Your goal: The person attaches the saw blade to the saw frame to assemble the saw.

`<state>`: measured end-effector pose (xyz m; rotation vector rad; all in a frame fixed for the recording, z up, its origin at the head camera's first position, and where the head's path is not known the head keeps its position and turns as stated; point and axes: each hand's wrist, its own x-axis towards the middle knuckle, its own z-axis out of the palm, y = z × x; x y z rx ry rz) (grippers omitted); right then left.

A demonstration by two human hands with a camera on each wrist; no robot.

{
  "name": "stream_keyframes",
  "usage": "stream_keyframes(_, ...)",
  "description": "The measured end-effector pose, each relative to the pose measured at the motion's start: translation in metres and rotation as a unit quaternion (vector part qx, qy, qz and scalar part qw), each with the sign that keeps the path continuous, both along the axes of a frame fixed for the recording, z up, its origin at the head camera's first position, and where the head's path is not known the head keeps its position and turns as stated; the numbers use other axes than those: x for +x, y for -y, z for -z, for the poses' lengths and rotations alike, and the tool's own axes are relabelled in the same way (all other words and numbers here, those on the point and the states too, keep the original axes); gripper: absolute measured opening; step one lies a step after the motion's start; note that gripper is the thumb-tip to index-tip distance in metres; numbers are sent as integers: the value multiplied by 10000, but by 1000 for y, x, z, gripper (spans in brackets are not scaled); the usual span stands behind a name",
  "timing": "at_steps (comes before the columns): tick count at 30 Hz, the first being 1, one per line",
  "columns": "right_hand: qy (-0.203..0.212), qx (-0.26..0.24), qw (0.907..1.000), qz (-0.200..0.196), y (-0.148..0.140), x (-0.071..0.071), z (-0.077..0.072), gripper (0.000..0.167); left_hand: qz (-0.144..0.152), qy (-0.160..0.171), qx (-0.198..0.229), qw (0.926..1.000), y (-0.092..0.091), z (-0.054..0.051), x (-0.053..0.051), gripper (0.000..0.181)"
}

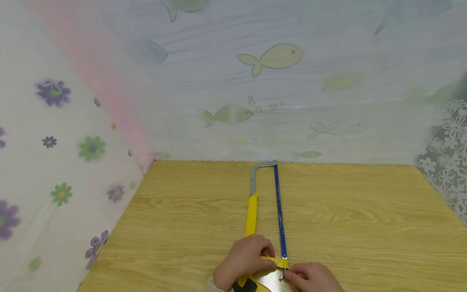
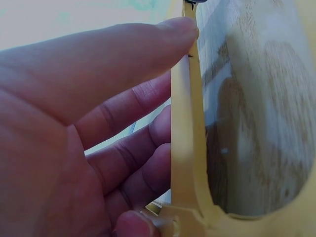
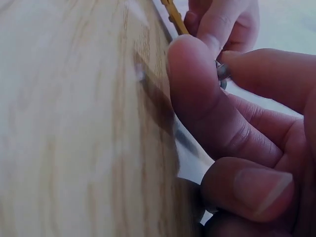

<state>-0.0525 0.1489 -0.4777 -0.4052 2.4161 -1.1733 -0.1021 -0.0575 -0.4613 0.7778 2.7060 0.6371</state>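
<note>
Now the fingers of the right hand (image 1: 314, 278) pinch a small metal fastener (image 1: 282, 276) at the near end of the hacksaw's blade, while the left hand (image 1: 249, 256) grasps the yellow handle (image 1: 251, 215) of the hacksaw, thumb on one side of its slim bar and fingers on the other. From that bar the blue blade (image 1: 280, 215) runs away toward the far edge of the worktop (image 1: 357, 211). Beside it, to the left and apart from it, the yellow handle leads into a grey bow (image 1: 253, 178), which bends to meet the blade's tip at that far edge, a little left of its middle. Beyond the far edge stands a fish-printed sheet (image 1: 204, 85); a flower-printed one (image 1: 73, 121) borders the left edge, and white-flowered material (image 1: 454, 150) the right.
</note>
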Motion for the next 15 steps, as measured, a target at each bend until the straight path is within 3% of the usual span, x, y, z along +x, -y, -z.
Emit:
stream_keyframes(4, -102, 12, 9999, -91, -1, -1, 0, 27, 19, -43, -3, 10000, 0, 0, 0, 18)
stream_keyframes(10, 66, 209, 9997, 136, -1, -2, 2, 26, 11, -82, -16, 10000, 0, 0, 1, 18)
stream_keyframes(15, -40, 257, 9994, 243, -1, -2, 3, 26, 9, -22, 18, 10000, 0, -1, 0, 18)
